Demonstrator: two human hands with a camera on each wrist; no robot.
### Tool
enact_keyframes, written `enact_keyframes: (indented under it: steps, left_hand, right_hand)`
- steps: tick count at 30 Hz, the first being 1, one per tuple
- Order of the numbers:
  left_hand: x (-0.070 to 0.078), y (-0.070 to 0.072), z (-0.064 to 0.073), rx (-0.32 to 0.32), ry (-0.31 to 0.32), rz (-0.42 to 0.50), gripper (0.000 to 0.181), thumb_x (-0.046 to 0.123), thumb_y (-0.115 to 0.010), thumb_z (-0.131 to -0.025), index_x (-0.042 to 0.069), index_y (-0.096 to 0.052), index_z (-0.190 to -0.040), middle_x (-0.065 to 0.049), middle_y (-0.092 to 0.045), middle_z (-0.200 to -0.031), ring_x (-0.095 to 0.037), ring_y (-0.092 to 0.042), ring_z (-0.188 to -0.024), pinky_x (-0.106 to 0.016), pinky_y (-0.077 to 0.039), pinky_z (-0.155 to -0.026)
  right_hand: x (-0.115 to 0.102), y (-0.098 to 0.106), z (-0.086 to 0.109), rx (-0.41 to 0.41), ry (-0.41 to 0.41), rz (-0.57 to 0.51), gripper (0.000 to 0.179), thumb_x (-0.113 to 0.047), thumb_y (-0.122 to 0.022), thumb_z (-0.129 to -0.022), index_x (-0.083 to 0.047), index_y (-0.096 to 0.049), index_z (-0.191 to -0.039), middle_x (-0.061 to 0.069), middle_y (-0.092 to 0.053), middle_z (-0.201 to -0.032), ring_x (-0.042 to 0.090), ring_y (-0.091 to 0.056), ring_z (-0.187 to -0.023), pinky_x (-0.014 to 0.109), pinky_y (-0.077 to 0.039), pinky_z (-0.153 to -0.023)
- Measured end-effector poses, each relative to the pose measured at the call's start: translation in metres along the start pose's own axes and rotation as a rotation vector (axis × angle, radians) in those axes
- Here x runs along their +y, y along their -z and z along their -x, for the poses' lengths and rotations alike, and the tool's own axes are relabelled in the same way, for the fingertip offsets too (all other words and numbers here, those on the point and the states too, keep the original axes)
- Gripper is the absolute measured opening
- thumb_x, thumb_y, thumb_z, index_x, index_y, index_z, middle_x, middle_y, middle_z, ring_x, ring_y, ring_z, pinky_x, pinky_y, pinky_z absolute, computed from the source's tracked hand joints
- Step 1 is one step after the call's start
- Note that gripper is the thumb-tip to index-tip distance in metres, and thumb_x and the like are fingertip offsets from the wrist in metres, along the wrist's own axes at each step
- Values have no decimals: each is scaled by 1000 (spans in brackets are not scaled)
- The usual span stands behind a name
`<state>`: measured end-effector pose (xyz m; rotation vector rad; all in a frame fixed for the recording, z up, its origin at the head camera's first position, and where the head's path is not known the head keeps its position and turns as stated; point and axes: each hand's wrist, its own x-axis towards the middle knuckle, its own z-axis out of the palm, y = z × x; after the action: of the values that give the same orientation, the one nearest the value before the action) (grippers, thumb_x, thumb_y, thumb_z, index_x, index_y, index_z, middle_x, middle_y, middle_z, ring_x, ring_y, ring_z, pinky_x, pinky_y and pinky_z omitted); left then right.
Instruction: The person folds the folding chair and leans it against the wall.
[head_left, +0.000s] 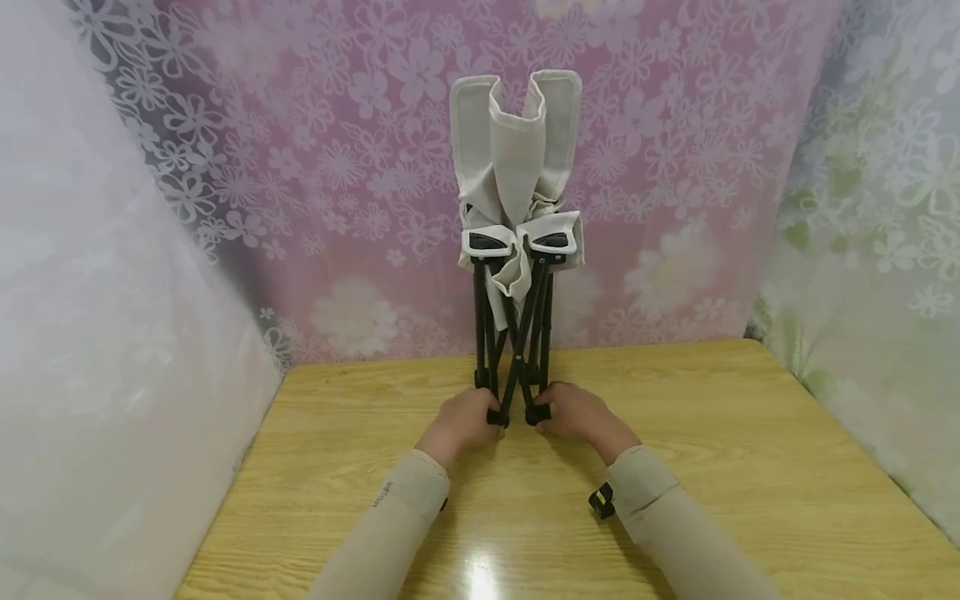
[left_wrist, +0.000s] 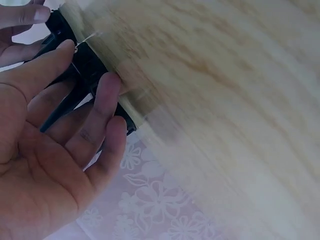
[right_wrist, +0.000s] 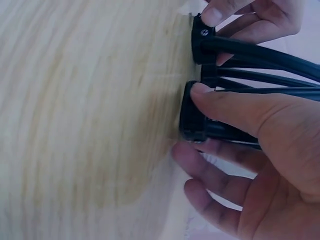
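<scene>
A folding camp chair point(head_left: 517, 167) with cream fabric stands upright and mostly folded near the back of the table. Its dark crossed legs point(head_left: 518, 357) run down to black plastic feet. My left hand point(head_left: 467, 419) grips the front left foot point(head_left: 497, 417), thumb on the near side and fingers reaching round behind. On the other side, my right hand point(head_left: 581, 412) holds the front right foot point(head_left: 537, 414). In the right wrist view its thumb presses on that black foot point(right_wrist: 189, 115), with the fingers curled beneath. The two held feet are a small gap apart.
The wood-grain table point(head_left: 360, 467) extends to both sides and toward me. Behind it hangs a pink flowered curtain point(head_left: 337, 167), close at the chair's back. Pale sheeting point(head_left: 112, 333) hangs on the left, and a flowered panel point(head_left: 877, 250) on the right.
</scene>
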<state>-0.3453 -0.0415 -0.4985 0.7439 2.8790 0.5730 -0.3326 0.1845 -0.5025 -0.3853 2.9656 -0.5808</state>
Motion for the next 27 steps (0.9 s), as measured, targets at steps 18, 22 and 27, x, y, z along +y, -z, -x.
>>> enact_keyframes:
  steps: [18,22,27]
  left_hand:
    - [2,13,8,-100,-39,86,52,36,-75,-100,13,-66,-146,-7,-65,-149,-30,-62,-137,-50,-53,-110]
    - [-2,18,13,-64,-67,73,49,37,-72,-102,15,-67,-145,-6,-67,-146,-29,-65,-133,-51,-54,-108]
    - [-6,27,21,-18,-106,66,47,36,-70,-103,12,-68,-143,-10,-71,-138,-30,-69,-126,-53,-56,-104]
  right_hand:
    - [18,21,17,-122,123,-126,57,-30,-74,-101,-6,-59,-151,24,-55,-152,40,-66,-122,55,-57,-99]
    - [22,29,25,-50,162,-142,57,-29,-71,-103,-11,-55,-155,24,-52,-154,37,-69,-114,52,-59,-93]
    - [24,39,36,87,187,-116,57,-28,-70,-104,-15,-54,-156,20,-51,-155,42,-65,-121,57,-58,-92]
